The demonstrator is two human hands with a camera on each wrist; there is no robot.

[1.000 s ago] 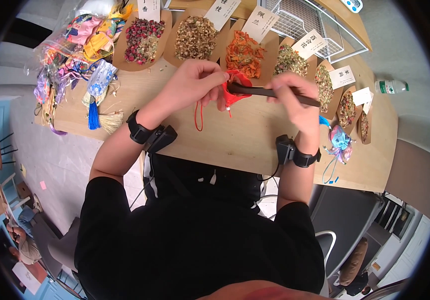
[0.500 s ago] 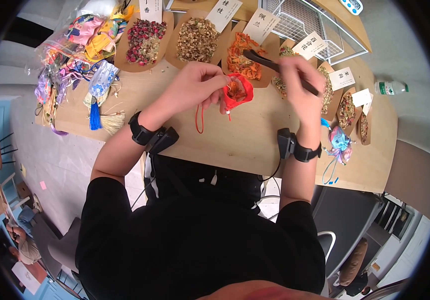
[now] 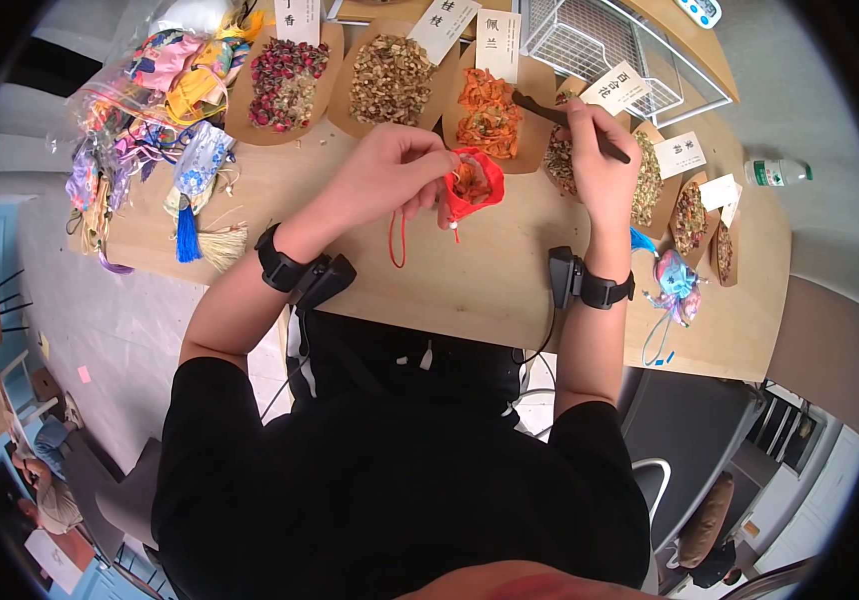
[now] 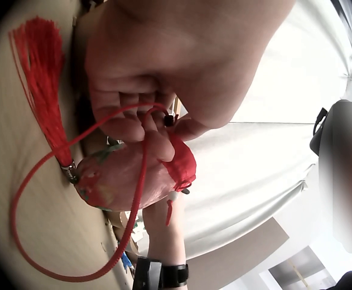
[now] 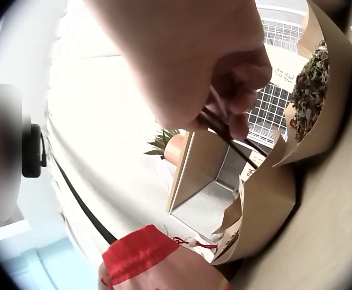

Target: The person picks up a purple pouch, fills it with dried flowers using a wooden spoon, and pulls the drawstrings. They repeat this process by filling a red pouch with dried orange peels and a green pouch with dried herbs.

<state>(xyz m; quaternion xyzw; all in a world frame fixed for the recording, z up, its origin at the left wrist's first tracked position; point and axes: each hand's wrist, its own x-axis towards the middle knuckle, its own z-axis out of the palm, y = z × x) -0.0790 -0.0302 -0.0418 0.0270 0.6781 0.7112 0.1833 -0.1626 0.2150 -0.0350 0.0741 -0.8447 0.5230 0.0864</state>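
Red pouch (image 3: 462,208), mouth open w/ dried orange bits (image 3: 471,180) showing inside, is held up over the table (image 3: 450,290). L hand (image 3: 390,175) is just left of pouch, thumb & fingers clamped on its rim. Red cord (image 3: 397,240) loops down from pouch; L wrist view also gives a red tassel (image 4: 43,84) at pouch's bottom end. R hand (image 3: 605,165), right of pouch, has fingers clamped on a dark spoon (image 3: 540,107); its tip is at the edge of the orange-petal tray (image 3: 532,148), just beyond pouch; can't tell if it touches petals. Blue-pink sachet (image 3: 678,285) lies right of pouch, nearer the person. Well left of pouch: pile of sachets (image 3: 165,95), some in clear plastic. Beyond-left of pouch: tray of brown bits (image 3: 342,113), then tray of red buds (image 3: 242,110). Farther, beyond-right of pouch: wire rack (image 3: 600,50) & green-label bottle (image 3: 778,173).
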